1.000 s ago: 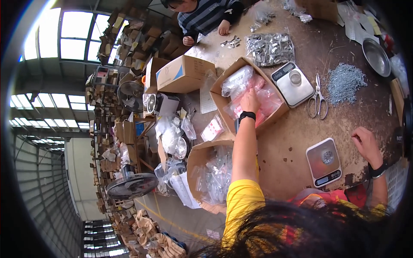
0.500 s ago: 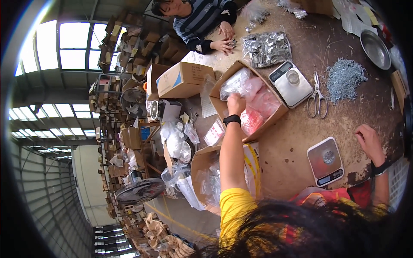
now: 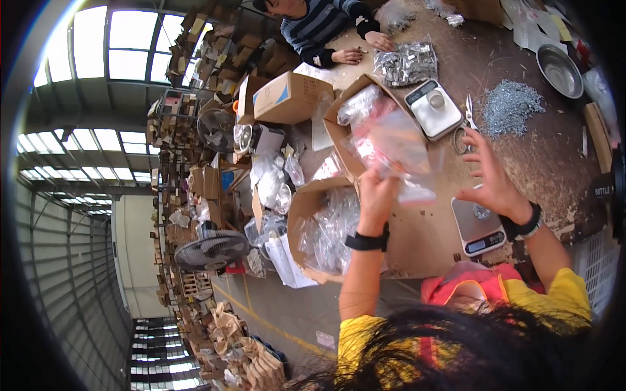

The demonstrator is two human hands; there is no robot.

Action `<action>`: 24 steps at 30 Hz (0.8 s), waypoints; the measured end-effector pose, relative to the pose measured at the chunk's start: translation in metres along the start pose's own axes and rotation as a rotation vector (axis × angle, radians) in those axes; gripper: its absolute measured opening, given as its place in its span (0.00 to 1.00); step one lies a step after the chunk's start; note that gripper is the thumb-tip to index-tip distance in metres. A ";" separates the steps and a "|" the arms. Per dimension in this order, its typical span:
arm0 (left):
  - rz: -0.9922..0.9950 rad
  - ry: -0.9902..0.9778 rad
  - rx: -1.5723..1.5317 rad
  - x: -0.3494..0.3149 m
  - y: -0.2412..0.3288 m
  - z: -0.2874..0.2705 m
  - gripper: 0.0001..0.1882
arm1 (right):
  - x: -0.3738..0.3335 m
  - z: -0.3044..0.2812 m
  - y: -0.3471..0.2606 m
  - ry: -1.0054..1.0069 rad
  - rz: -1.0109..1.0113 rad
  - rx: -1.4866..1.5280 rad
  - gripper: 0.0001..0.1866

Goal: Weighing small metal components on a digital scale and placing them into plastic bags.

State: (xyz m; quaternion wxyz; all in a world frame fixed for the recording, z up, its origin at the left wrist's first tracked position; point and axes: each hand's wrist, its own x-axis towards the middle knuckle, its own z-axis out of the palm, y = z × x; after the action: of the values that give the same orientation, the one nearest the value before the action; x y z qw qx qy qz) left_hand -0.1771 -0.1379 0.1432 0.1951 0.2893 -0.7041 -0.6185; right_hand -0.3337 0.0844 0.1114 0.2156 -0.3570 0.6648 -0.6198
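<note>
My left hand (image 3: 379, 195) is closed on a clear plastic bag (image 3: 398, 140), blurred in places, raised over the near edge of an open cardboard box (image 3: 336, 125). Pinkish and white plastic packets (image 3: 358, 106) fill that box. My right hand (image 3: 492, 179) hangs to the right of the bag, fingers spread and holding nothing. Below it sits a white kitchen scale (image 3: 475, 229), partly covered by the hand, with small shiny pieces (image 3: 481, 212) on its plate. Beyond my right fingers lie scissors (image 3: 469, 116), their handles partly hidden.
A second scale (image 3: 432, 120) bears a small round cup. A pile of small metal pieces (image 3: 512, 107) and a metal bowl (image 3: 559, 72) are at right. Another box (image 3: 300, 251) holds clear bags. Across the table, a person's hands (image 3: 349, 56) rest near bagged metal parts (image 3: 407, 64).
My left hand has come out of the box toward me with a clear plastic bag. My right hand has risen from beside the near scale to above it, fingers spreading.
</note>
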 end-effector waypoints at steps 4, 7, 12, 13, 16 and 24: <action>-0.051 0.062 -0.232 -0.077 -0.034 0.040 0.08 | -0.007 0.020 -0.015 -0.303 0.308 0.296 0.53; -0.002 0.121 -0.281 -0.114 -0.059 0.058 0.11 | -0.029 0.048 -0.006 -0.304 0.126 0.283 0.38; -0.114 -0.056 -1.094 -0.154 -0.072 0.066 0.27 | -0.049 0.067 -0.013 -0.138 -0.424 -0.070 0.08; -0.112 -0.061 -1.102 -0.159 -0.057 0.062 0.27 | -0.053 0.069 -0.011 -0.145 -0.516 -0.121 0.10; -0.232 -0.235 -1.431 -0.170 -0.022 0.053 0.32 | -0.062 0.070 -0.014 -0.238 -0.620 -0.336 0.08; -0.350 0.043 -1.278 -0.138 -0.117 0.053 0.11 | -0.083 0.100 -0.018 -0.272 -0.423 -0.297 0.08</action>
State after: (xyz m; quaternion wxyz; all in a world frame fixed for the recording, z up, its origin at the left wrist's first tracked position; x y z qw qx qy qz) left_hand -0.0867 -0.0163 0.0311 0.2390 0.2391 -0.1369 -0.9311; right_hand -0.2026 0.0793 0.1022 0.1139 -0.5951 0.6241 -0.4934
